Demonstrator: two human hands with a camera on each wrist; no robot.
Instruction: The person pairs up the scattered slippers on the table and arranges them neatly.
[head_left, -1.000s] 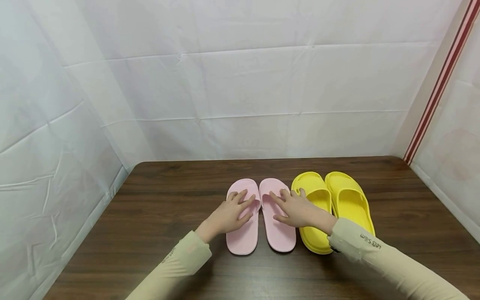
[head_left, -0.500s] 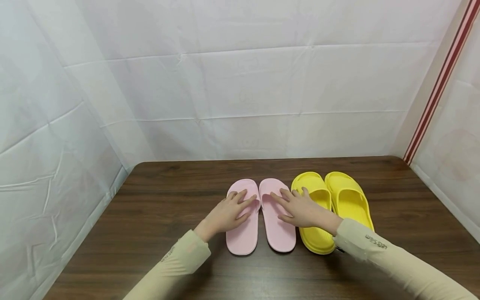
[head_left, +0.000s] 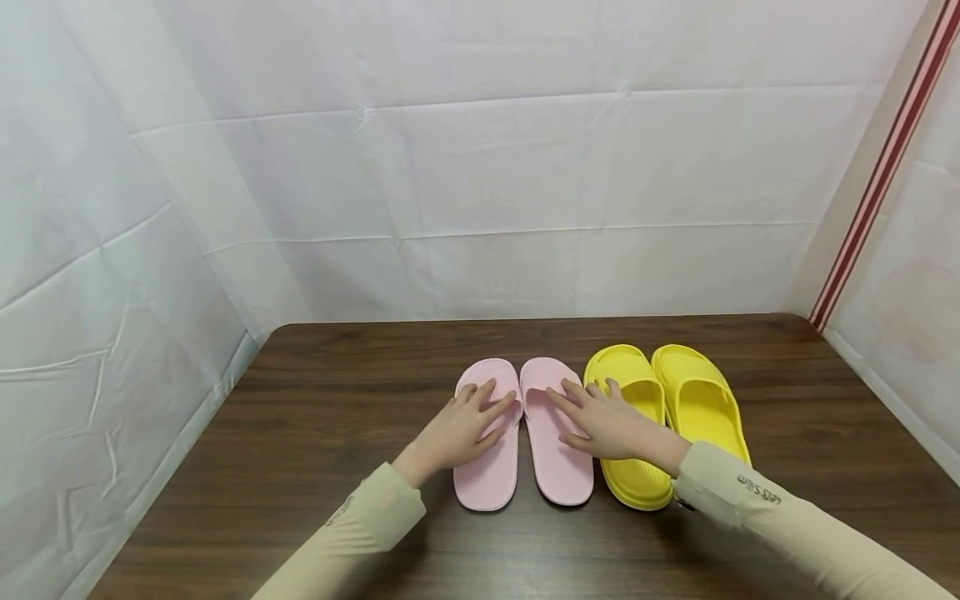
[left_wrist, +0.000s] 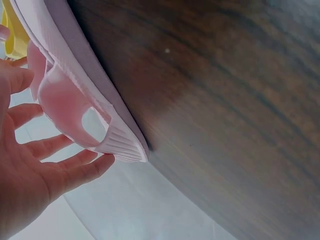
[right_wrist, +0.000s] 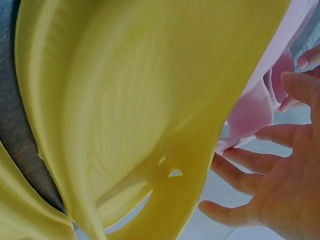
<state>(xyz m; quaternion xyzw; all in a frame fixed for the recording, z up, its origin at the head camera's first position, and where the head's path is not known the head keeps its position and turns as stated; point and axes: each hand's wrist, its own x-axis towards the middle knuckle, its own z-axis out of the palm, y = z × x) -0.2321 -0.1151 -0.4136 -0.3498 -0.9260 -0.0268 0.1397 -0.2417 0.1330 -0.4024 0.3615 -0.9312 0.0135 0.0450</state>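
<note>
A pair of pink slippers lies side by side on the table, the left pink slipper (head_left: 485, 489) and the right pink slipper (head_left: 564, 477). My left hand (head_left: 452, 433) lies over the left one's strap with fingers spread; in the left wrist view its fingertips are right at the strap (left_wrist: 70, 97). Fingers apart, my right hand (head_left: 617, 427) reaches across the left yellow slipper (head_left: 636, 487), its fingertips over the right pink slipper's strap. In the right wrist view, the fingers are close to the yellow slipper's edge. Neither hand grips anything.
The right yellow slipper (head_left: 705, 412) stands beside its mate, partly behind my right sleeve (head_left: 780, 517). Under everything is a dark wooden table (head_left: 345, 400) with rounded far corners. White sheeting (head_left: 487, 167) rises behind and at both sides, with a red striped band (head_left: 873, 187) at right.
My right hand has shifted slightly to the right, its thumb drawing back a little from the middle of the right pink slipper. The left hand and all slippers stay in place.
</note>
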